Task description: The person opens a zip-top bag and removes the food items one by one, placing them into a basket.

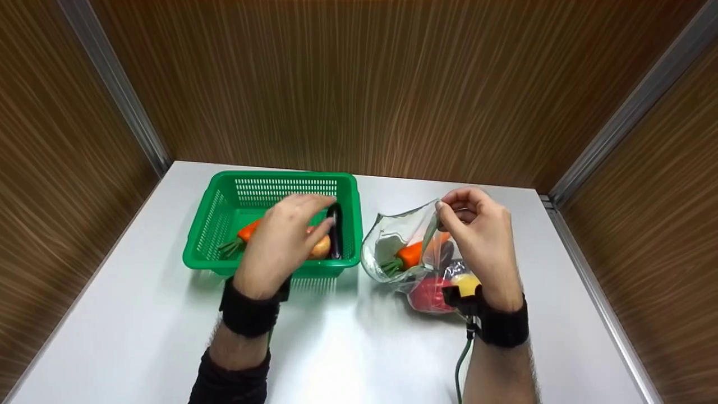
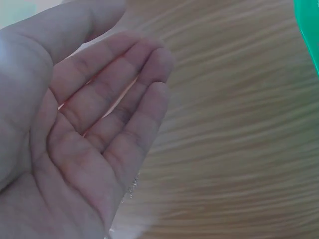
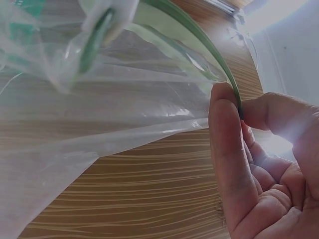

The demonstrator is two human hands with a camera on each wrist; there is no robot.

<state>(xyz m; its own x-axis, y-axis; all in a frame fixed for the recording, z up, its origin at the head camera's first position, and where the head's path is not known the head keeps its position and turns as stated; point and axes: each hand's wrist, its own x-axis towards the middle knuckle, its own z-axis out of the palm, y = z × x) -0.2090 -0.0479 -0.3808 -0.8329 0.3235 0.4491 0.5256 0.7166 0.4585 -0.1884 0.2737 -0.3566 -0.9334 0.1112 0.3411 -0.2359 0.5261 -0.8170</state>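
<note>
A clear plastic bag [image 1: 387, 230] with a green-edged mouth stands on the right, and my right hand [image 1: 482, 235] pinches its rim between thumb and forefinger. Through the film show a carrot [image 1: 411, 255], a red round item [image 1: 431, 294], something yellow [image 1: 465, 283] and a dark item [image 1: 446, 255]. Over the green basket [image 1: 189, 241] hovers my left hand [image 1: 280, 238], fingers loosely bent, palm bare in the left wrist view. Below it in the basket lie another carrot [image 1: 247, 230], a round reddish-yellow item [image 1: 321, 248] and an eggplant [image 1: 335, 230], partly covered by the hand.
Both stand on a white table [image 1: 331, 348], bounded by wood-grain panels [image 1: 359, 84] at the back and sides. A green cable [image 1: 461, 359] hangs from the right wrist strap [image 1: 505, 320]. The basket's right rim sits close beside the bag's mouth.
</note>
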